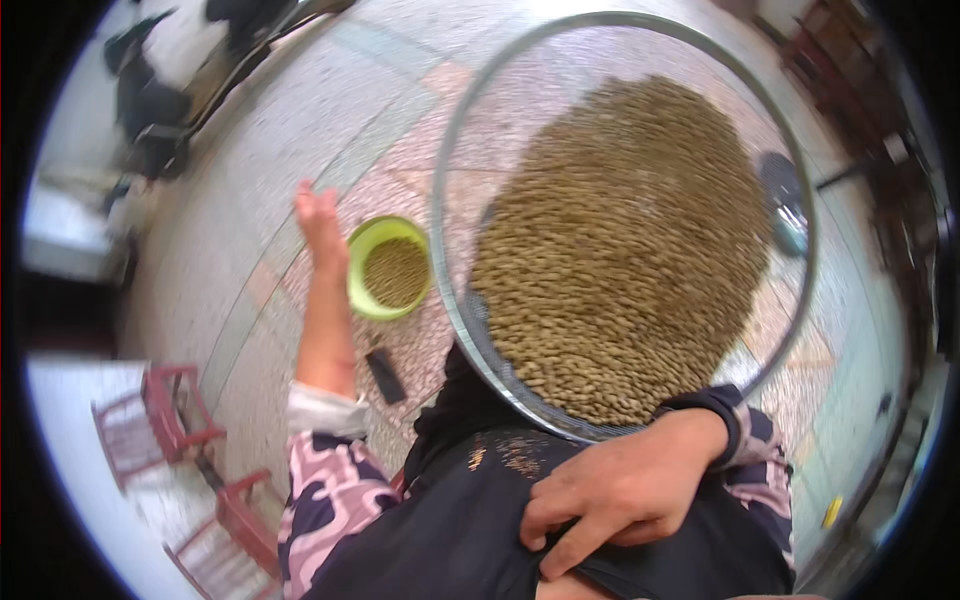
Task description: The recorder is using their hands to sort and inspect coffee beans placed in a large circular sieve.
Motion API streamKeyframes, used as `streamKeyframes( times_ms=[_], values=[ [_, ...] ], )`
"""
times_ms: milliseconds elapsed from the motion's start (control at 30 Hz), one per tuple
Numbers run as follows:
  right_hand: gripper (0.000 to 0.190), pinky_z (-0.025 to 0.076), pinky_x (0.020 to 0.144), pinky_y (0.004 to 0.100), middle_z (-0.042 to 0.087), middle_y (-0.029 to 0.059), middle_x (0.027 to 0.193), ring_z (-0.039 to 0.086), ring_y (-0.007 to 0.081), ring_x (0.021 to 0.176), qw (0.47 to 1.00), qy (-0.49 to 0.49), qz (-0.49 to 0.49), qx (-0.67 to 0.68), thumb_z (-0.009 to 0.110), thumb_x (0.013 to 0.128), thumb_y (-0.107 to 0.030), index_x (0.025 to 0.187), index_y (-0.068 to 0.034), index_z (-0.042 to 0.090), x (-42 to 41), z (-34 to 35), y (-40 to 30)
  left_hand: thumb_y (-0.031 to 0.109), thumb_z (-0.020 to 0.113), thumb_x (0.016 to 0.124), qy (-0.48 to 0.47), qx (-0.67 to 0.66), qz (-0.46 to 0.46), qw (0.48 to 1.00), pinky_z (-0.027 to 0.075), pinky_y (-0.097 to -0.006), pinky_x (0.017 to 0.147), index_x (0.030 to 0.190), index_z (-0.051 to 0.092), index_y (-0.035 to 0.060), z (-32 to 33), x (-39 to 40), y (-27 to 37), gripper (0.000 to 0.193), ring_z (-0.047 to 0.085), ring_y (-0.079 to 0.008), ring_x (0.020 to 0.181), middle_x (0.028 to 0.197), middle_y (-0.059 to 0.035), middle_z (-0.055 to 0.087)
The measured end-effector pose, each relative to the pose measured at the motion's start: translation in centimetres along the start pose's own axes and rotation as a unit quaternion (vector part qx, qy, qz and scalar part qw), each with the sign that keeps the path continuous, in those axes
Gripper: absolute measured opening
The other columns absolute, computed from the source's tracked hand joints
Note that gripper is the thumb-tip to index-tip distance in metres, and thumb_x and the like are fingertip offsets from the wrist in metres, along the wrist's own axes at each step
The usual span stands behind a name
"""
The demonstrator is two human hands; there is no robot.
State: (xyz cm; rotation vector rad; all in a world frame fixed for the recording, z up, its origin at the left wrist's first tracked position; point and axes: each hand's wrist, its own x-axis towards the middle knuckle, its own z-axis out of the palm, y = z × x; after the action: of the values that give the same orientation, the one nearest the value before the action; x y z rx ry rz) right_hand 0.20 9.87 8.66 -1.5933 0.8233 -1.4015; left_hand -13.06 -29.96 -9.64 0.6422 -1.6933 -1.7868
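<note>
My left hand (320, 217) is held out over the floor at the left, beside a lime-green plastic bowl (360, 304) that holds small tan beans or seeds. Its fingers are apart and nothing shows in them. A large round mesh sieve (448, 300) with a grey rim lies in front of me, its near edge at my lap. Many tan-brown beans or seeds (622, 262) are spread over its mesh. My right hand (615, 495) rests near the sieve's near rim, its fingers bent at the dark cloth (450, 525) over my lap; whether they pinch the cloth is unclear.
A dark flat object (386, 375) lies on the tiled floor below the bowl. Red wooden stools (176, 420) stand at the lower left. Beyond the sieve's right side is a dark and teal shoe or slipper (787, 217). A small yellow item (832, 511) lies at the lower right.
</note>
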Motion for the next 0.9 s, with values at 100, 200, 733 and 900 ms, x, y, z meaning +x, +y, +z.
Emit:
streamKeyframes(
  times_ms=[100, 200, 733, 900],
  values=[
    [0.032, 0.043, 0.085, 0.0464, 0.052, 0.0216, 0.110, 0.053, 0.0398, 0.099, 1.000, -0.018, 0.016, 0.002, 0.048, 0.079, 0.000, 0.110, 0.002, 0.058, -0.9, 0.0, 0.2, 0.003, 0.055, 0.088, -0.124, -0.037, 0.144, 0.981, 0.039, -0.0305, 0.097, 0.139, 0.041, 0.0021, 7.8, -4.2, 8.3, 0.053, 0.048, -0.0186, 0.112, 0.134, -0.0108, 0.048],
    [0.026, 0.044, 0.087, 0.0457, 0.057, 0.0221, 0.108, 0.055, 0.0369, 0.102, 0.995, 0.023, -0.056, 0.078, 0.049, 0.078, 0.004, 0.101, 0.004, 0.062, -2.7, 0.0, 2.5, 0.000, 0.053, 0.087, -0.244, -0.037, 0.177, 0.953, 0.033, -0.0361, 0.109, 0.137, 0.042, 0.0010, 15.9, -11.1, 14.3, 0.052, 0.040, -0.0247, 0.131, 0.140, -0.0151, 0.045],
    [0.063, 0.042, 0.105, 0.0394, 0.053, 0.0212, 0.131, 0.052, 0.0330, 0.122, 0.834, 0.370, 0.271, -0.306, 0.049, 0.069, 0.008, 0.131, 0.001, 0.050, -14.0, -6.3, 5.1, 0.002, 0.050, 0.088, -0.542, -0.012, -0.016, 0.840, 0.047, -0.0357, 0.097, 0.135, 0.039, -0.0007, 24.8, -17.1, 11.7, 0.048, 0.053, -0.0246, 0.119, 0.130, -0.0182, 0.051],
    [0.048, 0.050, 0.097, 0.0364, 0.064, 0.0174, 0.117, 0.062, 0.0261, 0.109, 0.780, 0.565, 0.221, -0.154, 0.049, 0.077, 0.006, 0.125, 0.004, 0.054, -17.7, -10.6, 3.1, 0.002, 0.048, 0.090, -0.616, 0.077, -0.094, 0.778, 0.053, -0.0264, 0.075, 0.118, 0.056, 0.0007, 25.1, -16.5, 11.8, 0.029, 0.064, -0.0140, 0.090, 0.102, -0.0074, 0.064]
  ],
)
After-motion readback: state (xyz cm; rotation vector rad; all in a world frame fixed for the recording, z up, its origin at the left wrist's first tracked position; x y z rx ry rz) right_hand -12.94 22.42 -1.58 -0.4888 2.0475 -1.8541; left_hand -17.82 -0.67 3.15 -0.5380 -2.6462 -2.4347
